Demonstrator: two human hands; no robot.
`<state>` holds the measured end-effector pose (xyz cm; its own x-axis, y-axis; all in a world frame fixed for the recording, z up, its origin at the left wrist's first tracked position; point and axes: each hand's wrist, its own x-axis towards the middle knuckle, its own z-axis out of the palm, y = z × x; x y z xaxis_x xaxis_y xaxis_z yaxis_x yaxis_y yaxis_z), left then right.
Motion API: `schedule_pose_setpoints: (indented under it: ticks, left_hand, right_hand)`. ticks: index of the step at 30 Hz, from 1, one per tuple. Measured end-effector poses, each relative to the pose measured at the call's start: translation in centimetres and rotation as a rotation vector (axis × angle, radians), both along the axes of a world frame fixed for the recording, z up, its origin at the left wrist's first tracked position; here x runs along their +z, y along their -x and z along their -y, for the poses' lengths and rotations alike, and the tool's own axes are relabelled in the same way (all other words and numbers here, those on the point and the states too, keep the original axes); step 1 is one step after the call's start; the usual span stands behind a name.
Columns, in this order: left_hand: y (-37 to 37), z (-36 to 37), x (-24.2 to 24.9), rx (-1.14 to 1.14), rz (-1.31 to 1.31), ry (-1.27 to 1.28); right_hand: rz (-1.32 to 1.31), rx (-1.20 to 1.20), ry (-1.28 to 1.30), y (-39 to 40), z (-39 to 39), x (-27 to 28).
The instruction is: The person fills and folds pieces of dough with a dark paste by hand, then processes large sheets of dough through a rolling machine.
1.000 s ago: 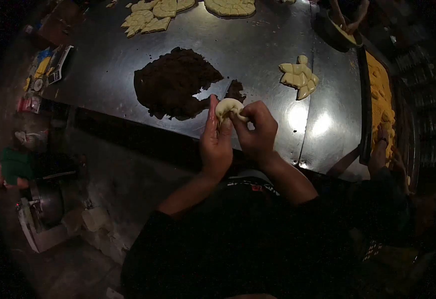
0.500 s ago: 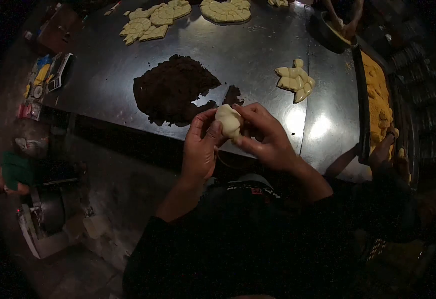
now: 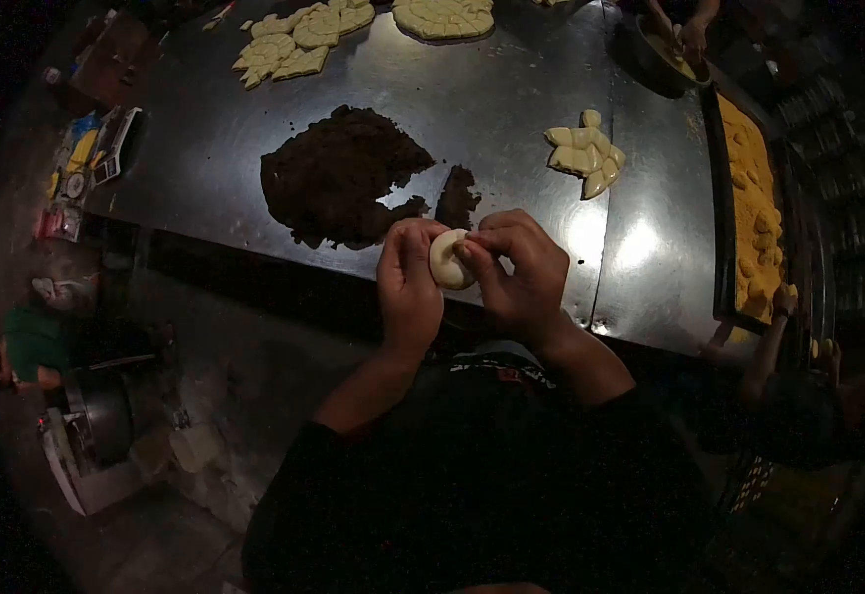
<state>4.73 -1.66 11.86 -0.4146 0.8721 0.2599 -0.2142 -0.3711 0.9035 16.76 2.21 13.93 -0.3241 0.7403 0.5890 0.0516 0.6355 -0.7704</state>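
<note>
A pale, rounded dough ball (image 3: 448, 269) sits between my two hands, over the near edge of the metal table. My left hand (image 3: 411, 282) is closed around its left side. The thumb and fingers of my right hand (image 3: 524, 265) pinch the dough at its top right. Just beyond my hands lies a large mound of dark brown filling (image 3: 338, 173). A metal scraper (image 3: 448, 203) smeared with the same filling rests to its right; part of it is hidden. Farther right is a small group of pale dough pieces (image 3: 587, 153).
More dough pieces (image 3: 304, 38) and a round dough slab (image 3: 442, 18) lie at the table's far side. A tray of yellow crumbs (image 3: 749, 198) stands at the right, with a co-worker's hand (image 3: 784, 300) beside it. Another person's hands reach into a bowl (image 3: 662, 64). A scale (image 3: 119, 144) stands left.
The dough has gone from a lumpy, uneven shape to a rounder one. My right fingers have come together into a pinch on it. The co-worker's hand at the tray has shifted.
</note>
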Motion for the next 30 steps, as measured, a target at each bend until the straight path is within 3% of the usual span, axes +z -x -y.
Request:
schedule_pose_setpoints:
  ticks: [2, 8, 11, 14, 16, 17, 18, 20, 21, 22, 24, 25, 26, 28, 30]
  left_hand:
    - [0.4, -0.7, 0.1, -0.046, 0.167, 0.168]
    - [2.0, -2.2, -1.3, -0.178, 0.132, 0.262]
    - [1.3, -2.4, -1.1, -0.142, 0.118, 0.322]
    - [0.7, -2.6, -1.2, -0.267, 0.191, 0.479]
    - [0.0, -2.8, -2.1, -0.456, 0.308, 0.66]
    - [-0.6, -3.8, -3.3, -0.472, 0.493, 0.894]
    - [-1.0, -4.4, -5.1, -0.485, 0.491, 0.895]
    - [-1.9, -5.1, -9.1, -0.676, 0.832, 0.851]
    - [-2.6, -5.0, -10.3, -0.694, 0.593, 0.748]
    - [-3.2, -5.0, -11.2, -0.7, 0.599, 0.759]
    - [-4.0, -5.0, -12.8, -0.749, 0.54, 1.098]
    - [-4.1, -4.1, -13.2, -0.792, 0.475, 0.907]
    - [-4.0, -3.8, -13.8, -0.79, 0.478, 0.918]
    - [-3.9, -3.4, -15.7, -0.597, 0.112, 1.047]
    - [-2.2, -1.9, -17.1, -0.618, 0.092, 1.046]
  right_hand:
    - [0.127, -0.17, -0.179, 0.7, 0.7, 0.2]
    - [0.257, -0.135, -0.198, -0.1, 1.0, 0.1]
    - [0.233, 0.038, 0.252, -1.0, -0.3, 2.0]
    - [0.404, 0.159, 0.36, -2.1, -1.5, 0.7]
    - [0.504, 0.12, 0.263, -2.3, -1.5, 0.4]
    - [0.575, 0.056, 0.153, -2.3, -1.0, 0.2]
    - [0.646, -0.008, 0.042, -2.3, -0.6, -0.2]
    - [0.644, -0.063, -0.058, -2.4, -0.4, -1.9]
    - [0.67, -0.08, -0.037, -2.9, -0.4, -3.2]
    - [0.696, -0.094, -0.012, -3.4, -0.3, -3.9]
    - [0.671, -0.108, 0.163, -5.3, -1.1, -5.0]
    - [0.726, -0.148, 0.206, -6.3, -1.7, -6.5]
    - [0.779, -0.187, 0.248, -7.3, -2.3, -8.5]
    - [0.833, -0.21, 0.321, -10.0, -3.9, -16.0]
    - [0.895, -0.242, 0.403, -11.3, -4.0, -18.6]
